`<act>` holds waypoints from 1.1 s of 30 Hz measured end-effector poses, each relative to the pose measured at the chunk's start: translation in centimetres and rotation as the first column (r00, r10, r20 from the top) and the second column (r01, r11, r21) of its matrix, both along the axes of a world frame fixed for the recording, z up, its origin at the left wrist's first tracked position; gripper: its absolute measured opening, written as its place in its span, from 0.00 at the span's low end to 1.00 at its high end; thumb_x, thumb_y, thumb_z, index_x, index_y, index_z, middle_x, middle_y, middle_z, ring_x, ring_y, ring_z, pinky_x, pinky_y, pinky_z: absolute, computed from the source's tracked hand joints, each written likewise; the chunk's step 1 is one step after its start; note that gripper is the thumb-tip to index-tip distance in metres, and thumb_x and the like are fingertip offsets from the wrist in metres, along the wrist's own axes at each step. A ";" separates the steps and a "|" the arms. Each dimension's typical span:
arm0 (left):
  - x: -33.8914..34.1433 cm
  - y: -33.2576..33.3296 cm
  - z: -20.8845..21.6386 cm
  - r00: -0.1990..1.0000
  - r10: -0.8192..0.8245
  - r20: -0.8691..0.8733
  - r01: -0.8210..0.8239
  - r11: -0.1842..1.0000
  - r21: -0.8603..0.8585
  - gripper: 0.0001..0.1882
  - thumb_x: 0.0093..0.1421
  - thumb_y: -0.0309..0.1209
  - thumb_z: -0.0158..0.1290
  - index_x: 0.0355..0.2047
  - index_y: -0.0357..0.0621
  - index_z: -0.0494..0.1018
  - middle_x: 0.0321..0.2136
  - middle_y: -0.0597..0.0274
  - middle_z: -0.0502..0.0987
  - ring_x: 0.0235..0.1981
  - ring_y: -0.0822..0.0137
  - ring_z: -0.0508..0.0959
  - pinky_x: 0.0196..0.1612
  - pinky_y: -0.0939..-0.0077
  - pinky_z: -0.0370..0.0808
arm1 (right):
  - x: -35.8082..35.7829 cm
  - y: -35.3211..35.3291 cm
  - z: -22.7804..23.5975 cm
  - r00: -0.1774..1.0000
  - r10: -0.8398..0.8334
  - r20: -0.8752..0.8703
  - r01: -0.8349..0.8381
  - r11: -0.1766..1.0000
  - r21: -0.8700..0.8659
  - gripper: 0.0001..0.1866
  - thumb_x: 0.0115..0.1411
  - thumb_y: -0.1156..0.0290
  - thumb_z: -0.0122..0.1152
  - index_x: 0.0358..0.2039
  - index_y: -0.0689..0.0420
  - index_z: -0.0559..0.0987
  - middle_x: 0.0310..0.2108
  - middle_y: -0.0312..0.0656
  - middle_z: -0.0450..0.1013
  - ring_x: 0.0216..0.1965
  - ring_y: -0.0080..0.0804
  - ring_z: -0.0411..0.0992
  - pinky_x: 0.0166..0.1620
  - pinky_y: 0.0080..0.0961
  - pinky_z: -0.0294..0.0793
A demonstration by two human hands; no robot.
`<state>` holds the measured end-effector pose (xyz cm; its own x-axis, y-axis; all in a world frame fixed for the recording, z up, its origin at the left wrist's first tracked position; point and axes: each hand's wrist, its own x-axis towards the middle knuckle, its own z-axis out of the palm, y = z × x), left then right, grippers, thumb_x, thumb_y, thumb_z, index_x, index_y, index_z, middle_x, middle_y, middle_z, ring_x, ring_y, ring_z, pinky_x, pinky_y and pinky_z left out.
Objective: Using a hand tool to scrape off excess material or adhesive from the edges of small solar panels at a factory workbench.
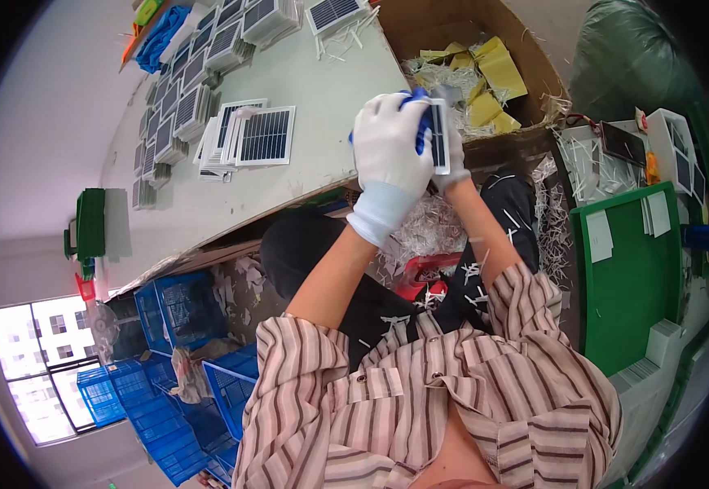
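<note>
My left hand (389, 147), in a white glove with blue on the palm side, is closed around a small solar panel (438, 137). The panel is dark with a white border and stands on edge above my lap, near the table's edge. My right hand (455, 155), also gloved, is just beyond the panel's right side. It is blurred and its fingers are mostly hidden, so I cannot make out its grip. On the table to the left lies a loose pile of similar solar panels (265, 136).
Stacked panels (195, 110) cover the far left of the pale table (306, 106). A cardboard box (526, 49) ahead holds white shreds and yellow pieces. A green tray (627, 285) is at right, a green sack (627, 57) behind. Blue crates (159, 407) stand at lower left.
</note>
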<state>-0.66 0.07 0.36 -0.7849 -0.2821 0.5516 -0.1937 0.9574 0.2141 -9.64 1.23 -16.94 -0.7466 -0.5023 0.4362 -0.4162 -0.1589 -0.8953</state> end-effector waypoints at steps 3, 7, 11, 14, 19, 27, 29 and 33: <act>0.0 0.4 -0.4 0.993 -0.105 -0.054 0.107 0.993 0.047 0.17 0.46 0.23 0.55 0.40 0.44 0.75 0.39 0.54 0.74 0.44 0.51 0.72 0.49 0.60 0.68 | 0.5 -0.4 -1.3 0.942 0.091 0.322 0.028 0.938 -0.345 0.14 0.54 0.73 0.61 0.40 0.56 0.69 0.36 0.37 0.71 0.40 0.27 0.72 0.41 0.26 0.73; 0.8 -0.2 0.0 0.988 -0.149 -0.034 0.152 0.978 0.145 0.21 0.45 0.24 0.56 0.43 0.44 0.74 0.43 0.53 0.73 0.47 0.50 0.71 0.52 0.60 0.67 | 1.0 4.3 3.4 0.588 0.408 0.699 -0.032 0.875 -0.483 0.14 0.53 0.72 0.63 0.39 0.61 0.74 0.31 0.35 0.74 0.32 0.20 0.72 0.37 0.21 0.74; 1.9 -0.8 1.3 0.999 0.048 -0.007 -0.048 0.997 0.064 0.22 0.45 0.24 0.56 0.45 0.44 0.73 0.44 0.52 0.72 0.49 0.49 0.69 0.55 0.59 0.64 | 3.5 9.7 4.6 0.830 0.299 0.471 -0.242 0.954 -0.179 0.11 0.52 0.74 0.64 0.35 0.65 0.76 0.30 0.35 0.75 0.31 0.17 0.71 0.38 0.18 0.72; 2.1 -0.7 0.8 0.989 -0.034 0.146 0.046 0.996 -0.076 0.21 0.46 0.26 0.57 0.44 0.41 0.72 0.44 0.53 0.72 0.49 0.52 0.69 0.56 0.58 0.62 | 2.5 9.8 4.3 0.812 0.361 0.459 -0.320 0.932 -0.167 0.10 0.52 0.72 0.64 0.33 0.64 0.77 0.26 0.34 0.75 0.28 0.16 0.71 0.34 0.15 0.71; 0.9 -0.5 0.0 1.000 0.031 0.006 -0.031 0.999 -0.025 0.17 0.45 0.20 0.52 0.38 0.46 0.75 0.40 0.55 0.74 0.44 0.51 0.71 0.49 0.59 0.67 | 3.3 9.7 5.6 0.741 0.450 0.498 -0.431 0.888 -0.160 0.12 0.49 0.69 0.66 0.32 0.62 0.78 0.23 0.33 0.74 0.23 0.16 0.69 0.28 0.16 0.70; 0.7 0.0 0.4 0.995 0.073 0.071 -0.073 0.997 -0.001 0.21 0.43 0.23 0.55 0.41 0.43 0.73 0.40 0.54 0.72 0.46 0.53 0.69 0.51 0.59 0.65 | 6.7 9.5 3.5 0.903 0.115 0.414 -0.120 0.993 -0.015 0.23 0.53 0.84 0.58 0.49 0.62 0.67 0.39 0.40 0.74 0.37 0.22 0.73 0.45 0.21 0.73; 0.4 0.1 0.4 0.990 0.085 0.111 -0.084 0.996 -0.011 0.21 0.43 0.24 0.56 0.42 0.43 0.73 0.41 0.54 0.71 0.46 0.53 0.69 0.51 0.59 0.65 | 6.0 5.8 3.1 0.960 -0.212 0.185 0.237 0.964 -0.120 0.12 0.56 0.79 0.56 0.42 0.60 0.70 0.33 0.39 0.75 0.32 0.26 0.75 0.39 0.21 0.75; 0.8 -0.4 -0.1 0.997 0.003 0.081 0.002 0.999 -0.053 0.21 0.43 0.27 0.58 0.41 0.42 0.73 0.41 0.54 0.71 0.46 0.53 0.69 0.53 0.59 0.64 | 1.5 0.7 4.2 0.266 0.697 0.666 0.215 0.631 -0.746 0.09 0.61 0.74 0.52 0.42 0.59 0.70 0.31 0.39 0.74 0.31 0.27 0.75 0.38 0.23 0.76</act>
